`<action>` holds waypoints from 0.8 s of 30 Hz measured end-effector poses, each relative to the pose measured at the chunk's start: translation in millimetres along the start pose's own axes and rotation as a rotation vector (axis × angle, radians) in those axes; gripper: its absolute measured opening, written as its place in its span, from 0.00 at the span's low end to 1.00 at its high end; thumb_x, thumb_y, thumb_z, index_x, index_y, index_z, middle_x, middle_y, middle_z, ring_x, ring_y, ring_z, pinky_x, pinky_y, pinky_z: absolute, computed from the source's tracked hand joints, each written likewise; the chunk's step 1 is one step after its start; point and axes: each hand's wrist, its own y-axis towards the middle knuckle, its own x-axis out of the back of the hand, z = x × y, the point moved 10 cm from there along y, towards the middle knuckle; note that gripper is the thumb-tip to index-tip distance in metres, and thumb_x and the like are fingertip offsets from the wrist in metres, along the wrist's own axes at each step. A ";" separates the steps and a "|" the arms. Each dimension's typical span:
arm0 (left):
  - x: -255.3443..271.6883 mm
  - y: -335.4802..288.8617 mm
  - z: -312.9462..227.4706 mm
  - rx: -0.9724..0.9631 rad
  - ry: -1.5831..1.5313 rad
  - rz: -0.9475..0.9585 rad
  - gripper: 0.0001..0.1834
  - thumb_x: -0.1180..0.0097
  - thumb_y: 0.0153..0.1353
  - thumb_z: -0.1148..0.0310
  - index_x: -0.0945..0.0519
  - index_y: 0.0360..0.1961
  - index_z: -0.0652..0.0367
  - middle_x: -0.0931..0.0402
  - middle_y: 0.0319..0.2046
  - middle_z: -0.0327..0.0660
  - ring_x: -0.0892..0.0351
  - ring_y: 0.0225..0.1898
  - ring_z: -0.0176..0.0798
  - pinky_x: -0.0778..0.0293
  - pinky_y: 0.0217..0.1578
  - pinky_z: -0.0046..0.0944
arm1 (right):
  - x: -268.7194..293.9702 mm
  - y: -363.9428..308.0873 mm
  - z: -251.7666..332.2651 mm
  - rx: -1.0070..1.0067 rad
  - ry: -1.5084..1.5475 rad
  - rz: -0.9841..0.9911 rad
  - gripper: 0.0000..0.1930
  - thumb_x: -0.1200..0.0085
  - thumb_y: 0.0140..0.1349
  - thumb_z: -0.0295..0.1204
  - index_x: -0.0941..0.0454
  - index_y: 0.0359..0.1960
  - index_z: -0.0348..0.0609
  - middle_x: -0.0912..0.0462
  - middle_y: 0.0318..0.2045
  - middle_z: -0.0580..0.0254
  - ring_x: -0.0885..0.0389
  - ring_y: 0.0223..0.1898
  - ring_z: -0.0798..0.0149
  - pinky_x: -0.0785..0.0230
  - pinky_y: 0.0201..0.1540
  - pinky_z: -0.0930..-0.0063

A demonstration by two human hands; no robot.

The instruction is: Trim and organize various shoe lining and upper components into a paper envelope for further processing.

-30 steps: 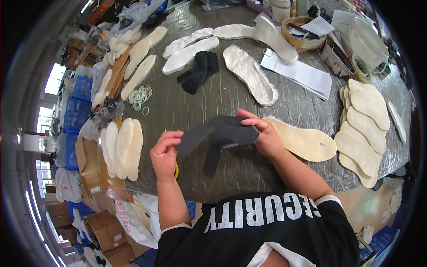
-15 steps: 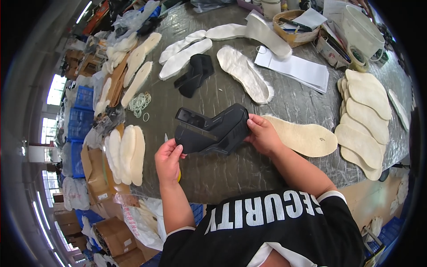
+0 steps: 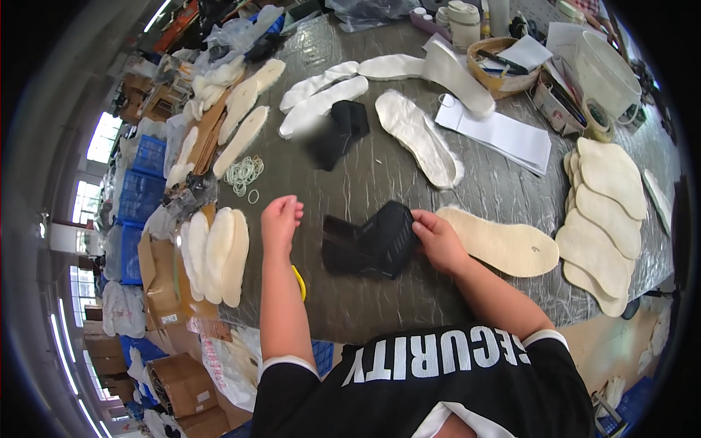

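The person's right hand (image 3: 441,242) pinches a black piece (image 3: 388,239) by its right end, over the worktop (image 3: 365,306) toward its near edge; from where I stand, the left hand (image 3: 280,223) has its fingers curled narrow, well apart from it, and pale rubber bands (image 3: 243,174) lie toward the left edge, cream insoles (image 3: 602,210) overlapping along the right edge

Black on the angular, bent piece (image 3: 385,235) left of the cream, foot-shaped, felt-like insole (image 3: 507,247) — white on rectangular paper sheets (image 3: 515,141) beyond it.

The surface (image 3: 350,186) is being viewed downward, from nearby, by a head-worn fisheye at its near edge.
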 end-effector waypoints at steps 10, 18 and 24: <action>-70.9 99.4 -3.0 0.003 0.577 -0.237 0.31 0.33 0.42 0.66 0.28 0.46 0.72 0.23 0.40 0.51 0.24 0.44 0.47 0.29 0.44 0.41 | -6.1 -0.6 4.3 0.038 -0.236 0.064 0.18 0.55 0.62 0.21 0.37 0.55 0.37 0.22 0.35 0.64 0.26 0.34 0.76 0.33 0.36 0.81; -93.0 120.4 -2.0 0.143 0.350 -0.074 0.28 0.32 0.36 0.78 0.28 0.41 0.73 0.27 0.43 0.55 0.25 0.44 0.46 0.29 0.42 0.41 | -8.4 -4.2 28.2 0.242 -0.346 0.031 0.24 0.50 0.57 0.20 0.39 0.56 0.34 0.23 0.43 0.51 0.23 0.45 0.62 0.32 0.48 0.73; -50.8 142.3 36.1 -0.098 0.022 -0.157 0.20 0.37 0.37 0.77 0.25 0.36 0.72 0.23 0.33 0.50 0.22 0.31 0.43 0.26 0.33 0.42 | -41.5 -20.6 41.1 0.482 -0.763 0.063 0.32 0.44 0.52 0.25 0.43 0.59 0.35 0.33 0.52 0.38 0.33 0.54 0.43 0.39 0.57 0.62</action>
